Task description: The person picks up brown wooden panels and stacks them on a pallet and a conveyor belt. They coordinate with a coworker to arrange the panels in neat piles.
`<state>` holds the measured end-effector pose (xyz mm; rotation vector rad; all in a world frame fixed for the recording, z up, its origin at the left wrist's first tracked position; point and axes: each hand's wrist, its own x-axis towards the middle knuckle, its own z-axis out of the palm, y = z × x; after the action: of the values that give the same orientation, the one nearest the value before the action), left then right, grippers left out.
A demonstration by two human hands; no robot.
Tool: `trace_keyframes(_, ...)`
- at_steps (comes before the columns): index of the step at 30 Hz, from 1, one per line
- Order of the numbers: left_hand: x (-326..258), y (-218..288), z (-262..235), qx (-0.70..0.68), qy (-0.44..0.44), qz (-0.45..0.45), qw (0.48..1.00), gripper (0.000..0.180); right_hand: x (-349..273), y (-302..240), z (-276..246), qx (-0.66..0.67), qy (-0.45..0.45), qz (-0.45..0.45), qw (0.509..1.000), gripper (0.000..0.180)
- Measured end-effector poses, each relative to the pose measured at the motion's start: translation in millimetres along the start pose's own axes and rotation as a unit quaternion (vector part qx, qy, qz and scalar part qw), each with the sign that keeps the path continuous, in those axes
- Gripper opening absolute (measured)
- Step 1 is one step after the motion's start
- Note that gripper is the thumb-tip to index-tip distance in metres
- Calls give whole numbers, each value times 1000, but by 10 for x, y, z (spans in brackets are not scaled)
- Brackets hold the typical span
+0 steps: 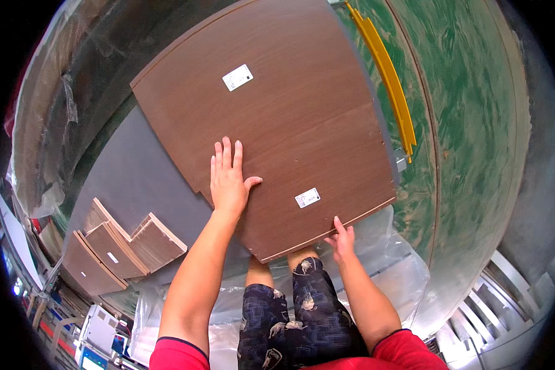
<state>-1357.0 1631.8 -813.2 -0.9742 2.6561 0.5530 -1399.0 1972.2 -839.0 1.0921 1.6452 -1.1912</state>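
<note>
A large brown wood-grain panel (302, 123) lies in front of me, with two white labels on its face. My left hand (229, 185) is spread flat on it near its left edge, thumb out to the right. At the panel's near edge, toward the right corner, is my right hand (341, 240). One of its fingertips touches the top face by the edge, and its fingers are loosely apart. Beneath the panel shows a grey sheet (135, 166), which sticks out on the left.
Smaller brown panels (111, 253), some notched, are stacked at the left. A yellow metal strip (391, 83) runs along the right side over a dusty green surface (475, 111). Clear plastic film (388, 265) hangs near my legs; more plastic covers the far left. A white machine (98, 330) stands lower left.
</note>
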Motion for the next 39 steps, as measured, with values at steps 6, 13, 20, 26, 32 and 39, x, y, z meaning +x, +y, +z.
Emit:
trace_keyframes(6,-1,28,11,7,19,17,1000,99,6,12,-49,9,5,-25,1000,50)
trace_keyframes(13,2,37,38,4,37,31,999,97,45,27,-75,-2,4,-48,999,44)
trace_keyframes(20,6,49,10,10,34,24,999,97,25,16,-79,-18,11,-78,997,48)
trace_keyframes(26,-119,-46,-66,2,31,31,999,95,-5,86,-115,-62,23,-88,994,58)
trace_keyframes(32,-1316,-192,-195,-181,64,39,981,77,-335,262,-621,-232,-41,-105,966,53)
trace_keyframes(39,-3757,-1155,172,-285,-203,-250,903,47,-1059,841,-1414,-420,-121,74,896,31)
